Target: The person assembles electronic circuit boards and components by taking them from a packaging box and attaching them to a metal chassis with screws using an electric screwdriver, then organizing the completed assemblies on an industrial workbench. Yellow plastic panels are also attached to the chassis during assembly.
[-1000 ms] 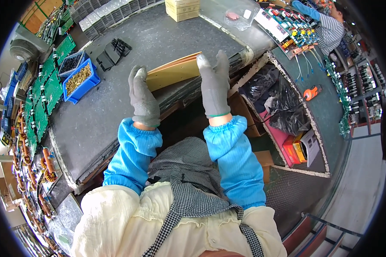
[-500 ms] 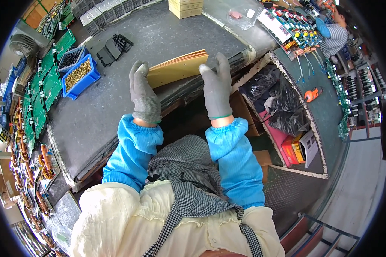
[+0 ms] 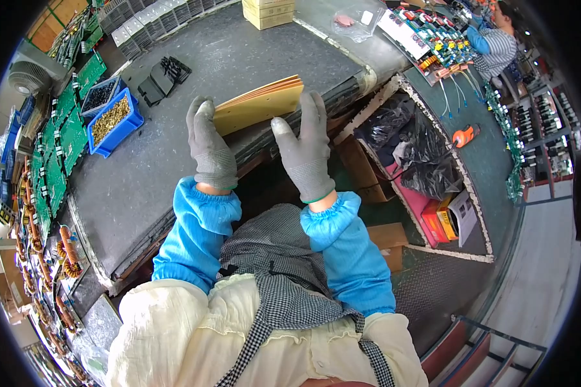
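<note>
A stack of thin tan boards (image 3: 259, 107) stands tilted on a long edge near the bench's front, its layers slightly fanned along the top. Small holes show in the front board. My left hand (image 3: 206, 138), in a grey glove, closes around the left end of the stack; some finger contact is hidden. At the stack's right end is my right hand (image 3: 305, 148), also gloved. Its thumb is spread wide in front of the boards, and its fingers stretch up beside the corner. Whether they touch it I cannot tell.
On the dark bench (image 3: 135, 193) sit a blue bin of brass-coloured parts (image 3: 113, 122), a bin of black parts (image 3: 100, 93) and black pieces (image 3: 164, 79). A carton (image 3: 268, 13) stands behind. Green circuit boards (image 3: 61, 138) line the left. An open compartment (image 3: 426, 161) holds black bags; a person (image 3: 497, 48) works beyond.
My right hand has come inward and slightly down, closer to the stack's right end. The stack and my left hand stay nearly in place on the bench; the whole view has shifted slightly.
</note>
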Action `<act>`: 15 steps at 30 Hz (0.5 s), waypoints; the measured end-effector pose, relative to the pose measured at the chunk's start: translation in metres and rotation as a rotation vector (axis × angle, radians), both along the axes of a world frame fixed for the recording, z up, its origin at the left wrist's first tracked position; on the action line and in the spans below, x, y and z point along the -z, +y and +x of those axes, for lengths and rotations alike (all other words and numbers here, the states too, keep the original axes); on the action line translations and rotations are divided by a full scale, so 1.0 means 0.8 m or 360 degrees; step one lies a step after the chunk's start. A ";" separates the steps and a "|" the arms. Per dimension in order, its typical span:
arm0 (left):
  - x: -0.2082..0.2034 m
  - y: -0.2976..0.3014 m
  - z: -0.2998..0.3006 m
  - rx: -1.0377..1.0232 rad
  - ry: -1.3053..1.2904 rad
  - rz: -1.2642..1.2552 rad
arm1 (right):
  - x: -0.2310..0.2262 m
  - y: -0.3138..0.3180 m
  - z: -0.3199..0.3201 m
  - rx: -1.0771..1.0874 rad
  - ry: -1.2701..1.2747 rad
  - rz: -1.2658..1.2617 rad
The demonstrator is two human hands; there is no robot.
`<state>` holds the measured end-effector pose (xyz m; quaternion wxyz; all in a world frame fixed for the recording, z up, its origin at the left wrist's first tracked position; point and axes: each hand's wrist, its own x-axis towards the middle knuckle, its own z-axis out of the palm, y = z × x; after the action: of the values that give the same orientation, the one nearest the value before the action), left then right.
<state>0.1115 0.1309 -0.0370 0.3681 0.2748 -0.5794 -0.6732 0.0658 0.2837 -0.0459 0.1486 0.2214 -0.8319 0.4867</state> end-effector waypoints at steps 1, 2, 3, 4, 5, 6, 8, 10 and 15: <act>-0.001 0.000 0.000 0.0010 0.0006 0.0017 | 0.003 0.003 0.000 -0.0090 -0.0013 0.0020; -0.001 0.000 0.001 0.0018 0.0012 0.0033 | 0.004 0.005 0.001 -0.0181 -0.0027 0.0040; 0.000 0.000 0.001 0.0018 0.0014 0.0035 | 0.005 0.003 0.001 -0.0181 -0.0025 0.0041; 0.002 0.000 0.000 0.0019 0.0014 0.0016 | 0.006 -0.001 0.001 -0.0056 -0.0055 -0.0065; 0.002 0.001 0.001 0.0020 0.0015 -0.0002 | 0.006 -0.003 0.000 0.0068 -0.0084 -0.0172; 0.000 0.003 0.001 0.0021 0.0016 -0.0001 | 0.007 -0.003 -0.002 0.0069 -0.0082 -0.0170; -0.013 0.009 0.002 -0.0005 -0.0052 0.0020 | 0.007 -0.003 -0.005 0.0019 -0.0060 -0.0028; -0.006 0.006 0.003 -0.0005 -0.0034 -0.0029 | 0.005 -0.001 -0.002 0.0003 -0.0088 -0.0044; -0.005 0.000 0.005 0.0112 -0.0041 0.0044 | 0.008 0.006 -0.002 -0.0151 -0.0120 -0.0009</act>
<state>0.1155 0.1312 -0.0328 0.3328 0.2679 -0.5841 -0.6901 0.0646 0.2887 -0.0526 0.0944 0.2416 -0.8241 0.5036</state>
